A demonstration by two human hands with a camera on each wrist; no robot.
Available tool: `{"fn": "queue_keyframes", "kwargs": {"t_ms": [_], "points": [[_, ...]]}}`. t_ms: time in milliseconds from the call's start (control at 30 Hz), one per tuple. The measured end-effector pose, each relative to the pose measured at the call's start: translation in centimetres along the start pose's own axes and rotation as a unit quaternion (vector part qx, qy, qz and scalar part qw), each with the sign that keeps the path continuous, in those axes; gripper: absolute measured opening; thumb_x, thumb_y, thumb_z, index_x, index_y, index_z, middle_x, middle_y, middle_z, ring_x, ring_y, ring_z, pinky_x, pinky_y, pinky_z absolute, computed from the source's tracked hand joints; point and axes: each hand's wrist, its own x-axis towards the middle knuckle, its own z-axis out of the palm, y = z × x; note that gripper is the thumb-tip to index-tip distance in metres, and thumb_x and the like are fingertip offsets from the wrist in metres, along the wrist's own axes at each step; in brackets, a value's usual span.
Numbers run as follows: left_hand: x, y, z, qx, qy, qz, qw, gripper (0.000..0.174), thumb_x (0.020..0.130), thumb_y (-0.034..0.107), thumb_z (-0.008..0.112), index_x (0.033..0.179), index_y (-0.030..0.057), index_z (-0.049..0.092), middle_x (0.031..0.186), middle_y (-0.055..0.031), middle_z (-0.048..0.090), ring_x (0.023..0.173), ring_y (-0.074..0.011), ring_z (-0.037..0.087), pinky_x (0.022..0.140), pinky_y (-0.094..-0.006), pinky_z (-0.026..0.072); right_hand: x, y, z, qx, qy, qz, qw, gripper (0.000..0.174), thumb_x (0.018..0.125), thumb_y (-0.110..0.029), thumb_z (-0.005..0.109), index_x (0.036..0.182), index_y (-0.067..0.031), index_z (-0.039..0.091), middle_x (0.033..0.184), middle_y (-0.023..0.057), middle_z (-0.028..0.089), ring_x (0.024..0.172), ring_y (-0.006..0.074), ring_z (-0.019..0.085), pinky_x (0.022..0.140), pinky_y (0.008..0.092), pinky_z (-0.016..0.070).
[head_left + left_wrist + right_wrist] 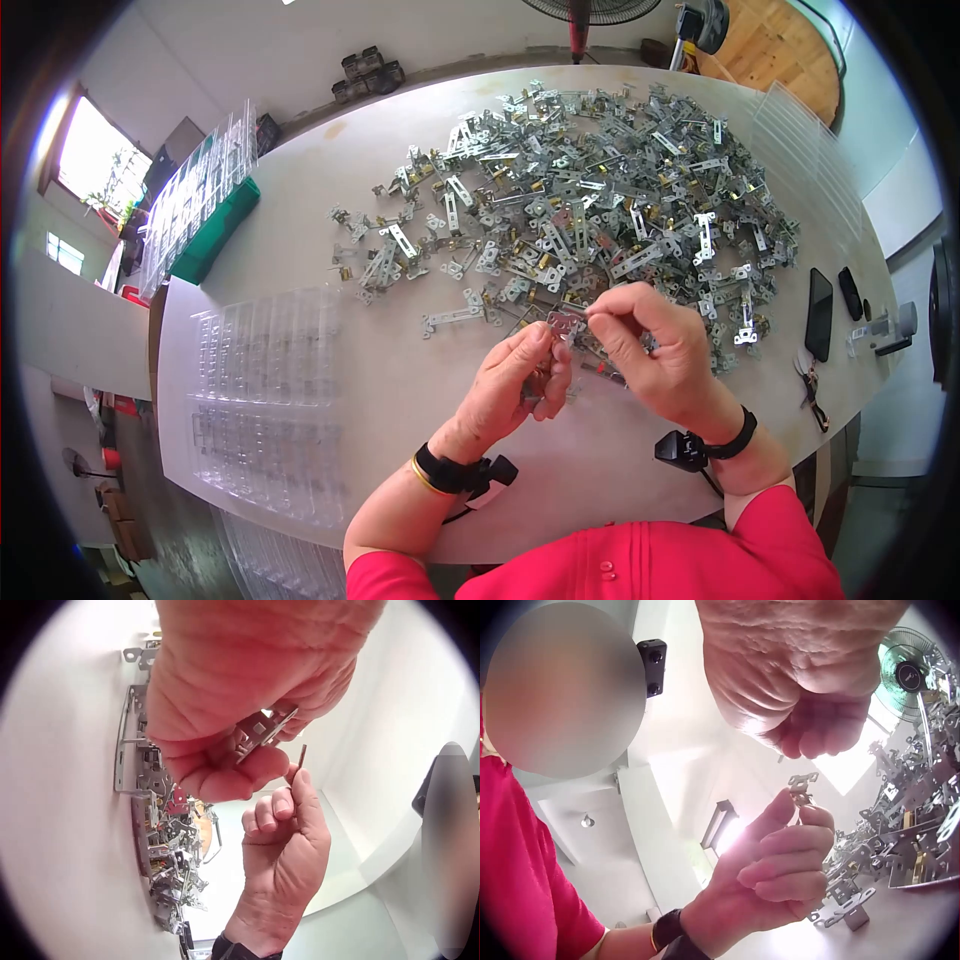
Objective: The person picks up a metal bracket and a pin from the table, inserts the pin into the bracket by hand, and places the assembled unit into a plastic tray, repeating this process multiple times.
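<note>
Evidently, from the head view, work on one small piece is partway along: the left hand (505,385) pinches a metal bracket (565,322) between thumb and curled fingers, and the right hand (660,350) is closed at the fingertips just beside it. Beyond both hands, a broad pile of metal parts (620,200) lies loose on the worktop (380,400), so by my judgement most of the pieces remain to be handled. Left of the hands lie clear plastic trays (265,340); through the glare I cannot tell whether they bear any finished pieces. Right of the hands, the pliers (812,392) lie unheld.

Seen from the left wrist, the bracket sits tilted in the left hand's grip, while the right hand's thumb and finger pinch a thin pin (302,756). The pin looks apart from the bracket, so joining the two, if that is intended, seems not yet done.

Over at the right wrist, the left hand holds the bracket up, below the right hand's curled fingers. Their grip is mostly hidden here, and whether anything inside the bracket is already fitted I cannot tell.
</note>
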Motion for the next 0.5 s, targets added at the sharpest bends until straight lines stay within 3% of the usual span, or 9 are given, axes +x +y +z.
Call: {"fn": "queue_keyframes", "kwargs": {"t_ms": [267, 367, 500], "points": [[-0.09, -0.07, 0.14, 0.013, 0.037, 0.01, 0.999, 0.04, 0.11, 0.042, 0.039, 0.103, 0.0063, 0.054, 0.066, -0.005, 0.052, 0.049, -0.014, 0.046, 0.051, -0.0287, 0.04, -0.4, 0.12, 0.64, -0.032, -0.021, -0.012, 0.999, 0.008, 0.095, -0.005, 0.067, 0.101, -0.0053, 0.064, 0.071, 0.0079, 0.066, 0.058, 0.016, 0.065, 0.053, 0.0296, 0.0484], [-0.09, -0.16, 0.25, 0.041, 0.052, 0.022, 0.998, 0.041, 0.11, 0.044, 0.039, 0.102, 0.0073, 0.054, 0.066, -0.003, 0.052, 0.05, -0.0095, 0.046, 0.046, -0.0229, 0.0347, -0.41, 0.04, 0.53, -0.038, -0.027, 0.003, 0.999, 0.008, 0.094, -0.006, 0.067, 0.101, -0.0058, 0.063, 0.07, 0.0092, 0.065, 0.057, 0.0189, 0.066, 0.053, 0.0306, 0.0488], [-0.2, -0.07, 0.17, 0.146, 0.074, 0.067, 0.984, 0.041, 0.11, 0.044, 0.04, 0.102, 0.0069, 0.054, 0.066, -0.0022, 0.052, 0.051, -0.0082, 0.045, 0.048, -0.0224, 0.0347, -0.42, -0.09, 0.5, -0.042, -0.027, 0.001, 0.999, 0.007, 0.094, -0.006, 0.067, 0.1, -0.006, 0.063, 0.07, 0.0098, 0.065, 0.058, 0.022, 0.066, 0.052, 0.0317, 0.0489]]}}
